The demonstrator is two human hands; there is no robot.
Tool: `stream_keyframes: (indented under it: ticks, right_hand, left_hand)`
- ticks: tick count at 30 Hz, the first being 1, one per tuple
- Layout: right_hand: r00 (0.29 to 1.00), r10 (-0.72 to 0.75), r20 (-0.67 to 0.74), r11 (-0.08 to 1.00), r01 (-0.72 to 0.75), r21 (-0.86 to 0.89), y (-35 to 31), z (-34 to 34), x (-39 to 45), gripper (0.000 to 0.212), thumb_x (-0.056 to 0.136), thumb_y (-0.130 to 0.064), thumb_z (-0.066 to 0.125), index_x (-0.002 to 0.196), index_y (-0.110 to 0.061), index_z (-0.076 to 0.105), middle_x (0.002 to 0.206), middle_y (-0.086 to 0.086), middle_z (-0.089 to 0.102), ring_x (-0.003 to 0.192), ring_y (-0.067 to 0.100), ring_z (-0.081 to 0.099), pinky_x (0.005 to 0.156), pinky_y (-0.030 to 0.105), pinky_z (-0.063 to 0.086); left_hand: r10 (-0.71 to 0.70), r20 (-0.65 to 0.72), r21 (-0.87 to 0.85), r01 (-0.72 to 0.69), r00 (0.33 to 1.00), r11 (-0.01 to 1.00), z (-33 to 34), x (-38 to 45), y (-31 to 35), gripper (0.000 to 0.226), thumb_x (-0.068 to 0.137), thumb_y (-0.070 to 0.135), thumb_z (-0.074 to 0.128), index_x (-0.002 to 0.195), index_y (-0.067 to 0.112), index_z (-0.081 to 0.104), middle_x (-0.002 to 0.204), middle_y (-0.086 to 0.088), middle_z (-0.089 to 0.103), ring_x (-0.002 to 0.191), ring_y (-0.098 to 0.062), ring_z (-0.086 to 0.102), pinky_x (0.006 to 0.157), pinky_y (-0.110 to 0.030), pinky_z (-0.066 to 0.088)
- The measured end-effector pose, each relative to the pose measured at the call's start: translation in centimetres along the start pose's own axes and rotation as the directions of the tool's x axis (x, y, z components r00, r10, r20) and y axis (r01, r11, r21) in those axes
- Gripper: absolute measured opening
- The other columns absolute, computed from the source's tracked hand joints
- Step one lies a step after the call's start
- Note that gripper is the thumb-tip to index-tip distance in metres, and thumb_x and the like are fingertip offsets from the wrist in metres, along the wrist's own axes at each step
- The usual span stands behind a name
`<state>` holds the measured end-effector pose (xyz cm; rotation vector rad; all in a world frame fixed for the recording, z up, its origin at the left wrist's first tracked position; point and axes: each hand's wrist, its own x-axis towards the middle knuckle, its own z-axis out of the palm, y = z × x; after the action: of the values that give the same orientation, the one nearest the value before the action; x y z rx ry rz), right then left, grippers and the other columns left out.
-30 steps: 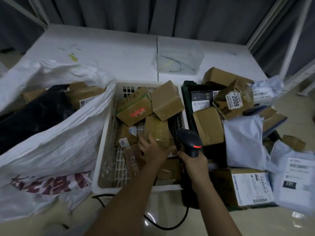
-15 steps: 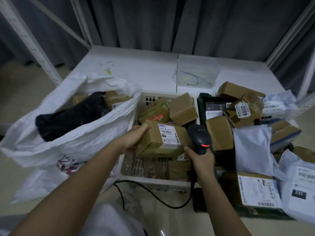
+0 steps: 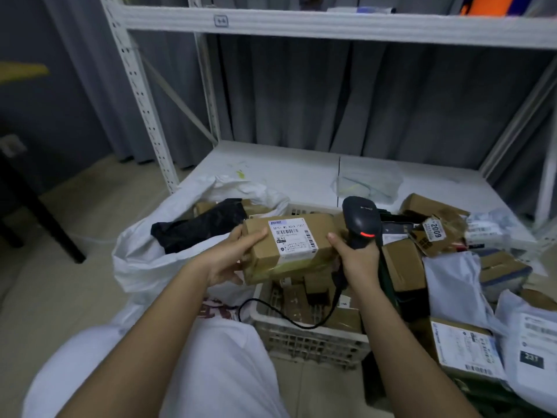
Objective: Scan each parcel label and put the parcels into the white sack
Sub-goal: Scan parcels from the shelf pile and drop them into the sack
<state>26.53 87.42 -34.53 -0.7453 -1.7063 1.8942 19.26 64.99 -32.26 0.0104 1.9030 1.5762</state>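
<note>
My left hand [image 3: 233, 256] grips the left end of a brown cardboard parcel [image 3: 322, 233], lifted above the white basket [image 3: 313, 339], its white label [image 3: 292, 238] facing up. My right hand [image 3: 357, 260] holds a black barcode scanner [image 3: 360, 221] by its handle, right beside the parcel's right end, with a red light glowing on the scanner's head. The white sack [image 3: 144, 260] stands open to the left, holding a black bag [image 3: 199, 226] and brown boxes.
The white basket holds more small boxes. A dark crate [image 3: 404, 300] and a heap of boxes and grey mailer bags [image 3: 452, 285] lie to the right. The scanner cable [image 3: 280, 315] loops over the basket's front. A white metal shelf frame [image 3: 144, 116] rises behind.
The left hand took the parcel out of the basket and lifted it with the label up. The scanner came up beside it. My view tilted upward.
</note>
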Motion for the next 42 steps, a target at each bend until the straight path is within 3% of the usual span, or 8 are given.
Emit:
stream_keyframes:
  ticks: [3,6,11,15,20,31,34,42]
  right_hand:
    - [0.995,-0.075,0.07,0.996,0.078,-0.045,-2.1,1.6,-0.7,0.034,0.081,-0.007,0.075,0.11,-0.01,0.057,0.102,0.004,0.065,0.097,0.019,0.062,0.079,0.019,0.045]
    - [0.98,-0.153,0.124,0.982,0.165,-0.094,-4.5,2.9,-2.1,0.017,0.088,-0.01,0.068,0.096,-0.016,0.054,0.081,-0.005,0.058,0.076,0.009,0.055,0.053,0.002,0.039]
    - [0.911,0.019,0.412,0.97,0.083,-0.23,-4.4,2.9,-4.0,0.012,0.083,-0.019,0.072,0.087,-0.021,0.061,0.08,0.009,0.064,0.063,0.017,0.056,0.062,0.03,0.045]
    - [0.833,0.035,0.553,0.918,0.192,-0.347,-3.7,2.1,-4.8,0.023,0.075,-0.022,0.081,0.089,-0.024,0.064,0.075,-0.01,0.065,0.067,0.007,0.058,0.064,0.027,0.044]
    - [0.868,0.088,0.488,0.907,0.132,-0.399,-3.3,2.0,-5.7,0.032,0.076,-0.024,0.08,0.063,-0.017,0.052,0.041,-0.009,0.046,0.043,0.012,0.046,0.054,0.031,0.038]
    - [0.871,0.072,0.485,0.909,0.143,-0.392,-3.5,3.5,-5.5,0.032,0.076,-0.019,0.08,0.066,-0.009,0.051,0.049,0.001,0.043,0.042,0.015,0.043,0.052,0.032,0.035]
    - [0.862,0.072,0.501,0.931,0.123,-0.344,-3.0,4.4,-5.6,0.029,0.077,-0.014,0.08,0.065,-0.01,0.054,0.05,-0.005,0.048,0.043,0.009,0.044,0.047,0.025,0.037]
    - [0.937,0.187,0.294,0.96,-0.111,-0.256,0.3,11.3,-0.6,0.018,0.081,-0.008,0.074,0.069,-0.009,0.06,0.063,0.012,0.059,0.047,0.016,0.053,0.048,0.025,0.039]
  left_hand:
    - [0.144,-0.056,-0.077,-0.148,0.988,0.986,-1.2,-1.2,-0.1,0.068,0.086,0.035,0.069,0.143,0.039,0.031,0.127,0.004,0.057,0.104,-0.02,0.063,0.077,-0.041,0.056]
    - [0.295,-0.218,-0.1,-0.322,0.93,0.941,-2.7,-1.5,0.1,0.089,0.079,0.017,0.077,0.149,0.035,0.025,0.13,0.0,0.052,0.102,-0.015,0.063,0.068,-0.03,0.058]
    - [0.425,-0.303,0.051,-0.43,0.853,0.901,-5.2,-1.3,0.5,0.099,0.069,0.016,0.085,0.147,0.039,0.027,0.142,-0.002,0.043,0.122,-0.017,0.052,0.098,-0.039,0.05]
    - [0.454,-0.299,0.084,-0.451,0.839,0.889,-6.3,-1.0,1.0,0.103,0.066,0.019,0.087,0.146,0.042,0.028,0.14,-0.002,0.046,0.124,-0.019,0.052,0.102,-0.047,0.047]
    - [0.459,-0.307,0.097,-0.452,0.834,0.887,-6.6,-0.7,1.2,0.111,0.047,0.043,0.091,0.139,0.053,0.03,0.141,-0.001,0.043,0.123,-0.022,0.052,0.099,-0.048,0.049]
    - [0.475,-0.345,0.09,-0.476,0.809,0.875,-7.9,-0.4,0.5,0.105,0.058,0.033,0.09,0.142,0.048,0.03,0.142,-0.001,0.041,0.123,-0.022,0.052,0.097,-0.047,0.051]
    - [0.473,-0.402,0.119,-0.468,0.784,0.876,-8.9,-0.1,-0.3,0.1,0.067,0.025,0.087,0.145,0.043,0.028,0.145,0.0,0.038,0.125,-0.02,0.05,0.088,-0.034,0.055]
    - [0.517,-0.708,0.386,-0.35,0.481,0.854,-14.2,1.5,-0.4,0.1,0.072,0.027,0.083,0.15,0.029,0.021,0.15,-0.006,0.016,0.134,-0.022,0.03,0.109,-0.033,0.03]
